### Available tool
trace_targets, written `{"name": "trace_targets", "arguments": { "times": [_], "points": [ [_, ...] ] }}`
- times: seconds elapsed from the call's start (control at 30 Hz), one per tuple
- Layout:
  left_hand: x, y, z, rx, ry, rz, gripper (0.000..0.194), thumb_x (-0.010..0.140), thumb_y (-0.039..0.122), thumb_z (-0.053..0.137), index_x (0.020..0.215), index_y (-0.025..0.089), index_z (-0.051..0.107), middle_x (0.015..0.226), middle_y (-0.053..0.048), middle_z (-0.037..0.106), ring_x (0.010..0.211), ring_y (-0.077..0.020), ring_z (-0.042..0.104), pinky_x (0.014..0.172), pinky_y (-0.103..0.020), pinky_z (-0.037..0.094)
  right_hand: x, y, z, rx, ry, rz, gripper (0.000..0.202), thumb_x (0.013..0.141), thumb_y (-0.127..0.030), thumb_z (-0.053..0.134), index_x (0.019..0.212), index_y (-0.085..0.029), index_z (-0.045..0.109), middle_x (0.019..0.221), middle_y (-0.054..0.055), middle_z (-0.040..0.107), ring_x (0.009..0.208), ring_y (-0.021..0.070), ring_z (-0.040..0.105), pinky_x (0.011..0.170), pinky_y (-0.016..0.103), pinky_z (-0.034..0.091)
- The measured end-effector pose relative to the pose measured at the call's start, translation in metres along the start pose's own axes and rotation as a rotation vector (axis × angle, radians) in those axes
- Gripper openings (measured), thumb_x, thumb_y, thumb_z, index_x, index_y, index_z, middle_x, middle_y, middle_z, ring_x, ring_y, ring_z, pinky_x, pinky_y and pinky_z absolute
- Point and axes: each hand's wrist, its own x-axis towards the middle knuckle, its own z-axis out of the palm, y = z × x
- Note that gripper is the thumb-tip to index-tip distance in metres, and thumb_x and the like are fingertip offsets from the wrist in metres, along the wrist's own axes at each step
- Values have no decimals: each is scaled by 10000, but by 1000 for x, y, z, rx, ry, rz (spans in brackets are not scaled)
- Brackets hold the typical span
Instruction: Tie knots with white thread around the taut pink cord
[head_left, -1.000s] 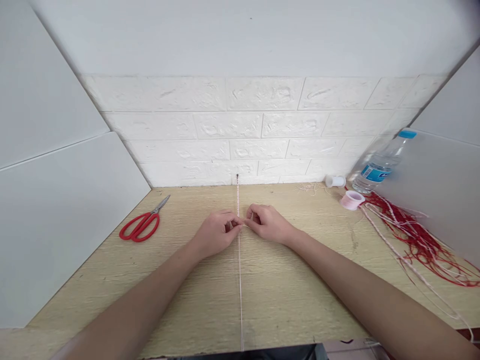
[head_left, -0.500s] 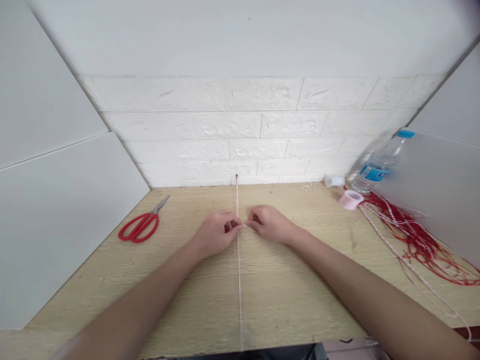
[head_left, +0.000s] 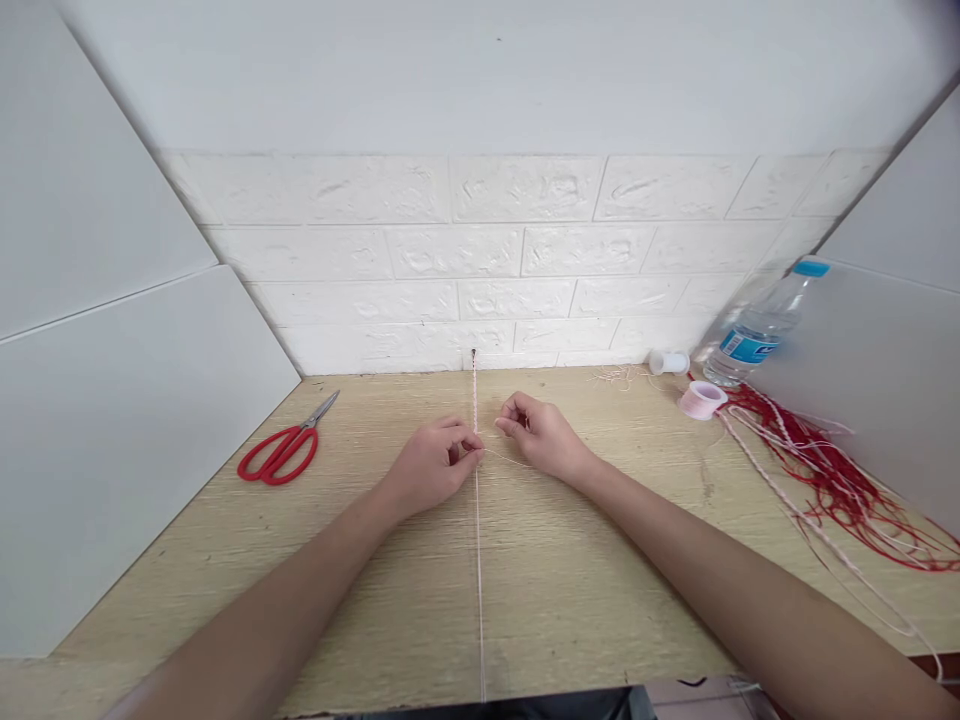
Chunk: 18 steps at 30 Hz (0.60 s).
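Observation:
A thin pink and white braided cord (head_left: 475, 395) runs from a dark fixing point at the foot of the wall towards me. Below it, pale straight strands (head_left: 480, 580) stretch to the table's front edge. My left hand (head_left: 442, 460) is closed in a pinch at the lower end of the braid, on a fine pale thread (head_left: 506, 459). That thread trails right, under my other hand. My right hand (head_left: 541, 436) hovers just right of the braid, thumb and fingers pinched together. Whatever lies between its fingertips is too small to make out.
Red-handled scissors (head_left: 281, 452) lie at the left. To the right are a pink thread spool (head_left: 703, 399), a white spool (head_left: 668, 362), a water bottle (head_left: 757, 330) and a heap of red cords (head_left: 840, 470). White panels (head_left: 150, 440) flank the wooden table (head_left: 360, 620).
My right hand has moved slightly right and away from the braid, its fingertips lifting off the thread area. More thread now shows between the hands. My left hand stays in place.

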Motion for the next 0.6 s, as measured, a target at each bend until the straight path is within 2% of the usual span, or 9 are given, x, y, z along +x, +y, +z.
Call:
{"name": "trace_targets", "arguments": {
  "times": [0.13, 0.23, 0.43, 0.6],
  "points": [
    [0, 1, 0, 9, 23, -5, 129, 833, 285, 545, 827, 203, 645, 852, -4, 543, 561, -66, 467, 590, -244, 420, -5, -14, -2, 268, 7, 10, 155, 831, -279, 563, 939, -196, 490, 632, -42, 512, 550, 103, 435, 541, 231, 349],
    [-1, 1, -1, 23, 40, 5, 129, 834, 281, 543, 818, 206, 646, 833, -2, 526, 561, -69, 450, 582, -242, 409, -9, -22, -2, 400, -101, 21, 170, 818, -274, 571, 937, -209, 469, 571, -68, 478, 484, 86, 386, 479, 209, 303],
    [0, 3, -1, 21, 57, 14, 159, 835, 294, 541, 765, 187, 634, 784, -9, 515, 576, -83, 454, 569, -243, 399, -13, -25, 1, 318, -342, 104, 209, 792, -191, 532, 997, -194, 493, 592, -39, 608, 453, 76, 424, 444, 184, 303],
    [0, 3, -1, 7, 44, 3, 158, 838, 303, 541, 819, 196, 657, 785, -11, 524, 577, -86, 466, 579, -246, 415, -11, -16, 4, 285, -289, 265, 245, 779, -166, 501, 1018, -192, 450, 575, -39, 619, 417, 87, 481, 427, 183, 377]
  ]
}}
